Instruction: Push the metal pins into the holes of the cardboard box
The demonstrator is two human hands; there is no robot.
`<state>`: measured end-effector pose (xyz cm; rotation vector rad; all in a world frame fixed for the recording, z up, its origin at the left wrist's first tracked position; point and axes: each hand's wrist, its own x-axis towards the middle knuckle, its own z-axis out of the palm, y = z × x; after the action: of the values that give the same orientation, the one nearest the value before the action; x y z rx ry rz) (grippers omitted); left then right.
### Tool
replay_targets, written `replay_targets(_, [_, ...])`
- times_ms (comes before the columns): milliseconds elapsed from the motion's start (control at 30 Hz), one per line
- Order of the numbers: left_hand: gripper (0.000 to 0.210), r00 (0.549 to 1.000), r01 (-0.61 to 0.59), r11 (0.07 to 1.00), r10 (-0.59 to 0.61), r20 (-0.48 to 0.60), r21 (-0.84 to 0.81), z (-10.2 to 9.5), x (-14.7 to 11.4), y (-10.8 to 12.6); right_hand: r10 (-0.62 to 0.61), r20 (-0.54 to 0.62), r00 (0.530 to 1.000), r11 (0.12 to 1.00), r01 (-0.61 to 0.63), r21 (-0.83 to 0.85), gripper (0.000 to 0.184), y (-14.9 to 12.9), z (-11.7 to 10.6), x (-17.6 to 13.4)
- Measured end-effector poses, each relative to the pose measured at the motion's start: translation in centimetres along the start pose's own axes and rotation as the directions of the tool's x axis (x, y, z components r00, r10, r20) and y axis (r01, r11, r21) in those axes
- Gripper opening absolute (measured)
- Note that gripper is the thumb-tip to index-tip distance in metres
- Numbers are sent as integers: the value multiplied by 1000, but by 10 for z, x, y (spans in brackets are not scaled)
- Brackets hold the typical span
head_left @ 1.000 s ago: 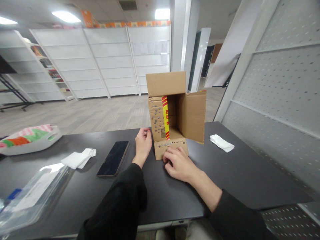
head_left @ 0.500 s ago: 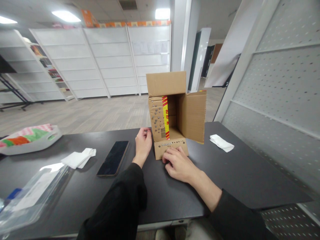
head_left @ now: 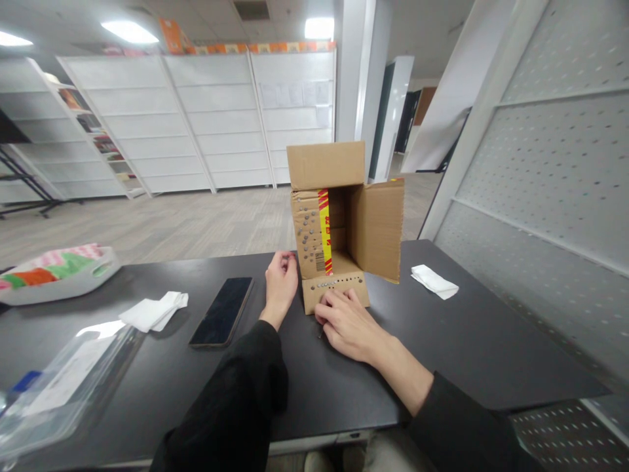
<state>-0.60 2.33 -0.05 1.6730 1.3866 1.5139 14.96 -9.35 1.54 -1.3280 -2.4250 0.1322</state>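
An opened cardboard box (head_left: 376,226) stands on the dark table with its flaps spread and its opening towards me. Its left flap, with red-and-yellow tape (head_left: 325,233), carries many small grey metal heads (head_left: 305,229). On the lower flap (head_left: 310,303) runs a row of small holes, several filled with metal heads. My right hand (head_left: 346,321) rests at that flap with fingers bent and closed; a thin dark tip pokes out beneath them, too small to name. Left of the box, my left hand (head_left: 282,278) is closed with curled fingers close to the flap's edge; its contents are hidden.
A phone (head_left: 222,311) lies left of my left hand, with folded white tissue (head_left: 154,311) and a clear plastic case (head_left: 69,387) further left. A white basket (head_left: 105,269) holds coloured cloth. More tissue (head_left: 435,282) lies right of the box, near a perforated panel (head_left: 550,177).
My right hand has shifted slightly left and its fingers have drawn closer together; a thin dark tip now shows more clearly beneath them. My left hand stays about where it was.
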Motion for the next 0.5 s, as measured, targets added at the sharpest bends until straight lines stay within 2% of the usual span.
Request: replay_targets(500, [18, 1000, 9, 1000, -9, -8, -1, -1, -1, 3, -5, 27, 1000, 998, 7, -59, 17, -2, 0, 0])
